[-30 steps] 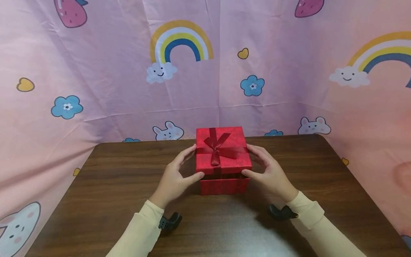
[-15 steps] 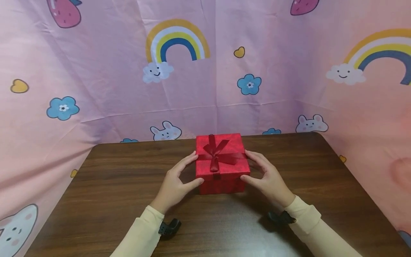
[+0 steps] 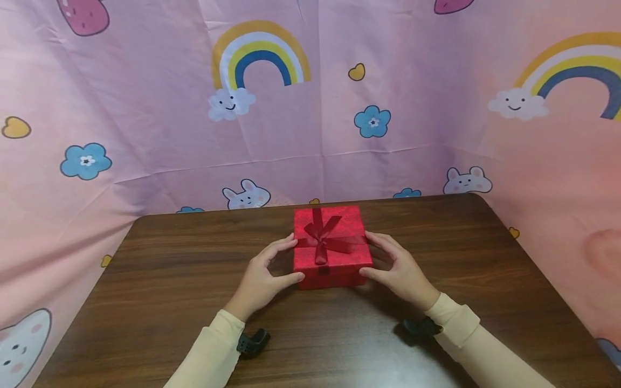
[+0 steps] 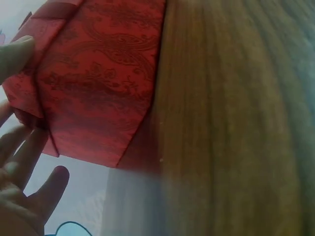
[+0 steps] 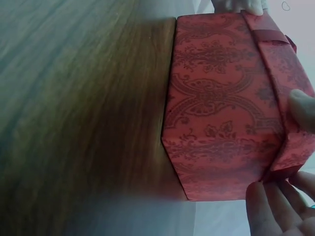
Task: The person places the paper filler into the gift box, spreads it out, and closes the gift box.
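A red patterned gift box (image 5: 211, 98) stands on the table, its lid (image 3: 346, 223) seated down over the top. Dark red ribbon crosses the lid and ties in a bow (image 3: 322, 241). My left hand (image 3: 259, 280) holds the lid's left side, thumb at the front corner and fingers along the side. On the opposite side my right hand (image 3: 402, 269) grips the lid the same way. Both wrist views show the thumbs (image 4: 19, 54) on the lid's rim and fingertips at its ribboned side. The inside of the box is hidden.
The brown wood-grain table (image 3: 184, 269) reaches back to a pink and purple cloth (image 3: 281, 129) with rainbows, flowers and rabbits, which also hangs at both sides. A black wrist device (image 3: 253, 343) sits under each cream sleeve (image 3: 208, 350).
The lid has come down over the box between both hands, and the gap seen at the front has closed. The head view has shifted slightly.
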A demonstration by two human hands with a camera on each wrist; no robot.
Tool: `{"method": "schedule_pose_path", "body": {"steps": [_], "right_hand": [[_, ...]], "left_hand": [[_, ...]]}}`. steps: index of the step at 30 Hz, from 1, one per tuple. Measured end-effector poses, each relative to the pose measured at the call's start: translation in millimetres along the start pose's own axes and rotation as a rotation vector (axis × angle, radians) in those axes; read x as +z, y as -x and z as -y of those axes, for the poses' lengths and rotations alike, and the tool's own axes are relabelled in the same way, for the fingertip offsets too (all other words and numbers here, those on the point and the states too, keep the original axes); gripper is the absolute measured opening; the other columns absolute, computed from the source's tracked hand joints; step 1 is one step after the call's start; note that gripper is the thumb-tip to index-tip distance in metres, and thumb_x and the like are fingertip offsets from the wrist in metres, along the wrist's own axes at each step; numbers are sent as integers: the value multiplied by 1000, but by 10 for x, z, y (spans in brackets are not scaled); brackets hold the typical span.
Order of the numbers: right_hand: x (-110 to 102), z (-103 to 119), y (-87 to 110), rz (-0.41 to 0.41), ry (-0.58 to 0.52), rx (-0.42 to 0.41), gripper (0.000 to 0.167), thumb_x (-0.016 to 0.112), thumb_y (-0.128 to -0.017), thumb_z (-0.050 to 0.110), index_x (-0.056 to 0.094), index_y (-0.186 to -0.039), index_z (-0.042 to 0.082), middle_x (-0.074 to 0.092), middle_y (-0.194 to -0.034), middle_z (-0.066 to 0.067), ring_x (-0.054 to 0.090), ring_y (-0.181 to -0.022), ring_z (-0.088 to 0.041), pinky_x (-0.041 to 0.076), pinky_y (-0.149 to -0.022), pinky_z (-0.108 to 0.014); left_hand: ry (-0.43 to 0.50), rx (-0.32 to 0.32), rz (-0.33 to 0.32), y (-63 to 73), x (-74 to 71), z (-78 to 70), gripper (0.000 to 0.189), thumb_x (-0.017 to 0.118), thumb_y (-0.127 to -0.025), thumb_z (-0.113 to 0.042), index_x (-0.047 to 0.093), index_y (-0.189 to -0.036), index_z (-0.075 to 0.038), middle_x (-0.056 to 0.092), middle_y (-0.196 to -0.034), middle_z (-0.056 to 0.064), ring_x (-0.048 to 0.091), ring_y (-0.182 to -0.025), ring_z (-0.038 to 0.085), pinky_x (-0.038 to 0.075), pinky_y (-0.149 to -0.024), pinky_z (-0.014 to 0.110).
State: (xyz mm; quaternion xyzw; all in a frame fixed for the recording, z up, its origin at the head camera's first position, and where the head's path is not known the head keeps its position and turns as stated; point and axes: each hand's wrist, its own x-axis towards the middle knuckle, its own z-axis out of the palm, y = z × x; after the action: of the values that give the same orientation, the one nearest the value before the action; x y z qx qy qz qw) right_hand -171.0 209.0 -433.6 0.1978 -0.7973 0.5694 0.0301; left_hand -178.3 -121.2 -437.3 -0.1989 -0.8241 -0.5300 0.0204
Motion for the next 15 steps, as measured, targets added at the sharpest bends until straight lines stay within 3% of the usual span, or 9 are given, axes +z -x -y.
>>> {"method": "schedule_pose_path", "body": {"steps": [4,11,15], "right_hand": [[-14,9,-5,19,-2,13,80,88,-82,9,49,-152,5,53,-146,-14,60,-130,-38,53,-101,-48],[-70,-19,1,99,-58,-11,76,82,-89,8,44,-155,6,49,-151,-13,55,-134,-41,50,-104,-51],[-176,-45,13,131,-96,-12,65,74,-95,7,45,-154,9,48,-154,-11,51,-138,-41,50,-108,-45]], "left_hand": [[-31,-8,11,-10,-20,7,71,90,-81,-38,59,-144,-33,49,-156,-13,43,-147,19,39,-115,59],[-85,57,72,-51,-166,4,68,87,-85,-33,57,-145,-26,55,-151,-5,51,-140,23,44,-112,55],[-61,68,40,-76,-293,7,66,83,-90,-26,53,-148,-22,58,-144,1,57,-133,28,47,-110,53]]}}
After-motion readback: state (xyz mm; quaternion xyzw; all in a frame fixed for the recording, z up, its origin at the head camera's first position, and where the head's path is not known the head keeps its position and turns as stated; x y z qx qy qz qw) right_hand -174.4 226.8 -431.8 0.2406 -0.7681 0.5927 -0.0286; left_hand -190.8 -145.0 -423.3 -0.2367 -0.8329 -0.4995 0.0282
